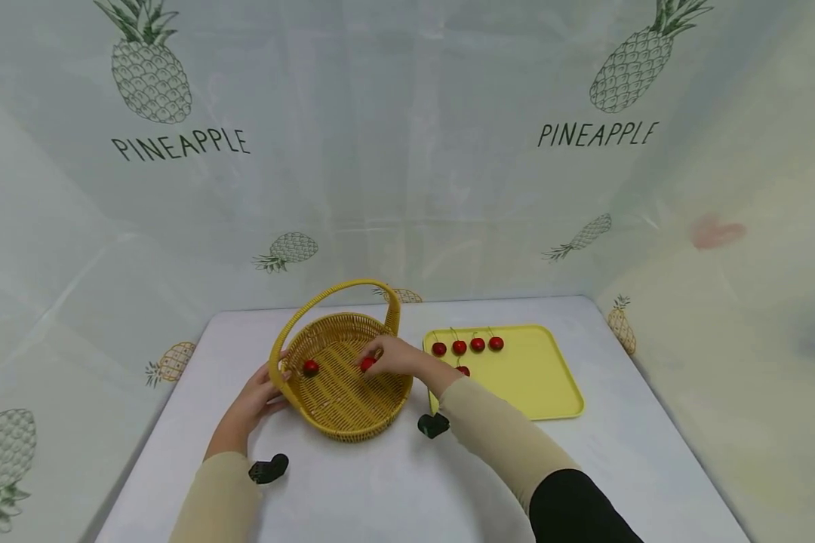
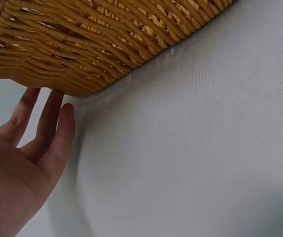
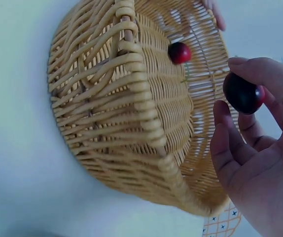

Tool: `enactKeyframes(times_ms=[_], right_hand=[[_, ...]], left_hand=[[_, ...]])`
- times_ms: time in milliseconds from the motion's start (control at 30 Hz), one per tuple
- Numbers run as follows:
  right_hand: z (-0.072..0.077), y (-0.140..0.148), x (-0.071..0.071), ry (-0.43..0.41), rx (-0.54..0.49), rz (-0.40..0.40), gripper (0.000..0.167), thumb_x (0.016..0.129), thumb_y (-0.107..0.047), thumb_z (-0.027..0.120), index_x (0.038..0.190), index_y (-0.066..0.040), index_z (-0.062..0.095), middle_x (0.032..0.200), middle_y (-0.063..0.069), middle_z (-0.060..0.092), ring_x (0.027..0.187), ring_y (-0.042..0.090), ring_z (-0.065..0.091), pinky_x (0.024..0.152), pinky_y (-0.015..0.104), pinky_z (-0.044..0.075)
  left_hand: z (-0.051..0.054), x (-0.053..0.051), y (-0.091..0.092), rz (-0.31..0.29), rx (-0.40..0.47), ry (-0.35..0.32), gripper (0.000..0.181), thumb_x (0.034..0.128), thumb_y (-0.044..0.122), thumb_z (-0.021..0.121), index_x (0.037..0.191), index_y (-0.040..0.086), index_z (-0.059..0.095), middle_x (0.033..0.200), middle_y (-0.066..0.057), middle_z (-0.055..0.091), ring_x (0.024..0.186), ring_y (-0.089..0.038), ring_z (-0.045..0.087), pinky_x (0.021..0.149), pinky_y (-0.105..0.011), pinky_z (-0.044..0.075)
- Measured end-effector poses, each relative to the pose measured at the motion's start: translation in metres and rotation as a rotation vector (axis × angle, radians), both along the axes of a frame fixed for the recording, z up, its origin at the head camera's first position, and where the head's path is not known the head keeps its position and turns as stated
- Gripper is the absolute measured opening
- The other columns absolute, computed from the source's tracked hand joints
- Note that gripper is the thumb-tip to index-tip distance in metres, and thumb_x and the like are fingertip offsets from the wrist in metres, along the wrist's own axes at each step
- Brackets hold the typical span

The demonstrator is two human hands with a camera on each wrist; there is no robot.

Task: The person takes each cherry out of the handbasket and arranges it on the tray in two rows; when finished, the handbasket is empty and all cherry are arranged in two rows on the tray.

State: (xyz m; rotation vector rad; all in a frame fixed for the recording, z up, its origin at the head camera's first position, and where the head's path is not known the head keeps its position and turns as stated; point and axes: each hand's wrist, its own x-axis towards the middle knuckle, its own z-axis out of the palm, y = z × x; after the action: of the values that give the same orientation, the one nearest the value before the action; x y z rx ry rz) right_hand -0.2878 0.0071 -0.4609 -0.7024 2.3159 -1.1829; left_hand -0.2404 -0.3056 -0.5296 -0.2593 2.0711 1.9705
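A round wicker basket point(image 1: 339, 403) with a tall arched handle point(image 1: 326, 290) stands on the table. My left hand point(image 1: 254, 400) holds its left side, with fingertips over the rim; in the left wrist view other fingers point(image 2: 57, 133) of that hand touch the outside of the wall. One red cherry point(image 1: 310, 368) lies inside, towards the left. Over the basket's right part, my right hand point(image 1: 395, 356) pinches another cherry point(image 3: 242, 94) between thumb and fingers. That held cherry looks dark on the side facing the right wrist camera.
To the right of the basket lies a yellow tray point(image 1: 530, 385). Several stemmed cherries point(image 1: 478, 345) sit along its back left edge, and one point(image 1: 463, 371) is partly behind the right forearm. A pineapple-print cloth point(image 1: 407, 188) hangs behind the white table point(image 1: 353, 490).
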Motion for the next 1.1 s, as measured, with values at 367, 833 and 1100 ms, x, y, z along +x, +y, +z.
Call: enactKeyframes(times_ms=[367, 833, 1100], right_hand=[[0.004, 0.021, 0.010, 0.012, -0.009, -0.021, 0.018, 0.082, -0.008, 0.078, 0.098, -0.014, 0.076, 0.107, -0.002, 0.059, 0.096, 0.016, 0.051, 0.075, 0.027, 0.050], [0.013, 0.056, 0.029, 0.003, -0.083, -0.017, 0.021, 0.080, -0.008, 0.080, 0.099, -0.012, 0.075, 0.106, 0.001, 0.058, 0.090, 0.019, 0.056, 0.074, 0.030, 0.053], [0.015, 0.080, 0.042, 0.025, -0.108, -0.045, 0.028, 0.080, -0.003, 0.078, 0.107, -0.005, 0.073, 0.104, 0.003, 0.058, 0.076, 0.018, 0.059, 0.070, 0.028, 0.052]], left_hand=[[0.000, 0.002, 0.001, 0.003, -0.017, -0.017, 0.067, 0.0986, 0.027, 0.059, 0.156, 0.022, 0.024, 0.153, -0.020, 0.030, 0.119, -0.033, 0.053, 0.093, -0.049, 0.049], [0.001, 0.001, 0.000, 0.005, -0.015, -0.008, 0.064, 0.0998, 0.026, 0.057, 0.155, 0.021, 0.024, 0.152, -0.019, 0.032, 0.113, -0.027, 0.056, 0.092, -0.046, 0.050], [-0.001, 0.000, 0.000, 0.007, -0.021, -0.002, 0.063, 0.1005, 0.025, 0.056, 0.155, 0.020, 0.025, 0.149, -0.022, 0.035, 0.111, -0.027, 0.058, 0.091, -0.046, 0.050]])
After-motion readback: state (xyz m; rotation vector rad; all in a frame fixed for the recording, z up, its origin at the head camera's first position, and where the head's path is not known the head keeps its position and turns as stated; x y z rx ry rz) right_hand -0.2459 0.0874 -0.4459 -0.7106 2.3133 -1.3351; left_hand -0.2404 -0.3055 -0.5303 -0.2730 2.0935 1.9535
